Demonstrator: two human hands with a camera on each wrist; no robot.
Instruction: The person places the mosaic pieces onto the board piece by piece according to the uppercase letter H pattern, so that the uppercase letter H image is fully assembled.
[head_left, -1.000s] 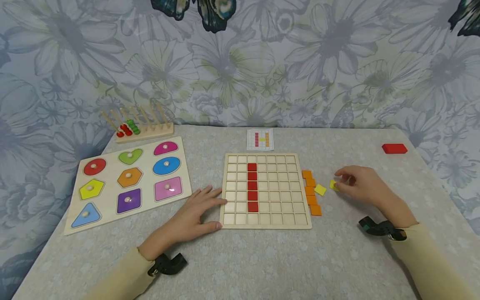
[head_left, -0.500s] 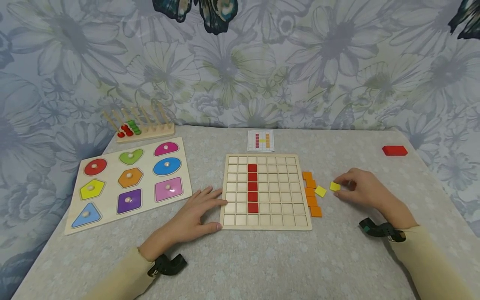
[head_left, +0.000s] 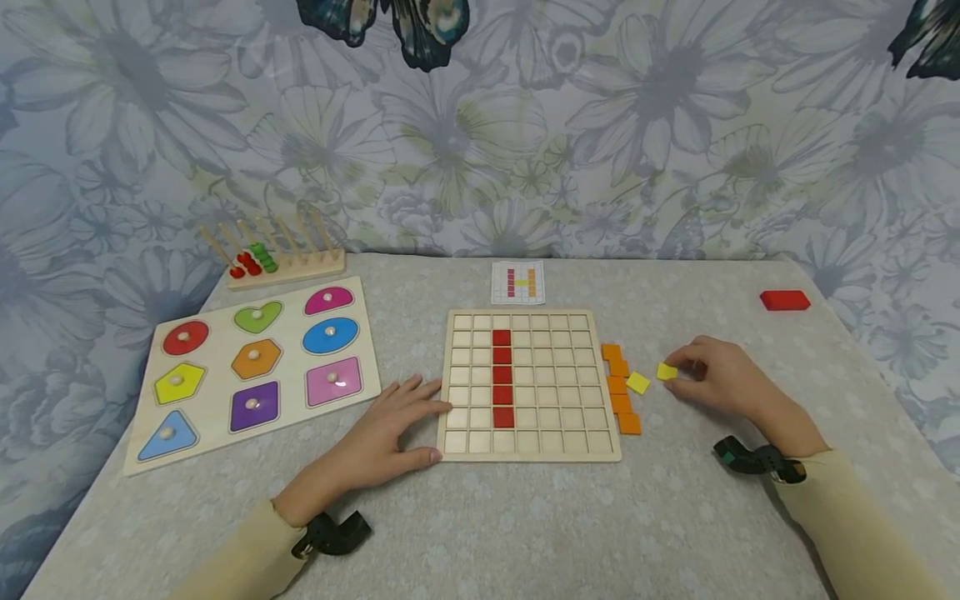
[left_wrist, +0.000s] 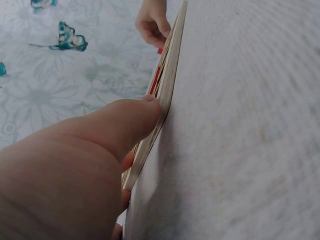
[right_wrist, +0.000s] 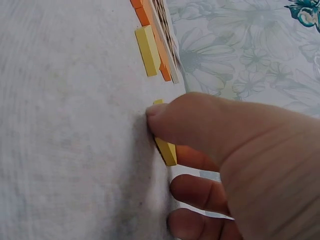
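Note:
A wooden grid board [head_left: 555, 456] lies flat on the table with a column of red square tiles [head_left: 502, 375] in its cells. My left hand [head_left: 372, 433] rests at its left side, fingers spread, thumb and index fingertip touching the edge; the left wrist view shows the thumb [left_wrist: 135, 120] on the rim. To the right of the board, my right hand [head_left: 716, 379] pinches a yellow square tile [head_left: 665, 372] between thumb and index finger, close over the table. Another yellow tile [head_left: 638, 382] lies beside several orange tiles [head_left: 619, 402] along the board's right edge.
Behind the board lies a pattern card [head_left: 517, 282]. At left are a knobbed shape puzzle [head_left: 292, 396] and a peg counting rack [head_left: 300, 267] with red and green beads. A red block [head_left: 784, 300] sits at the far right.
My right fingers have drawn back to the right edge of the yellow tile, so more of it shows in the head view. My left hand stays at the board.

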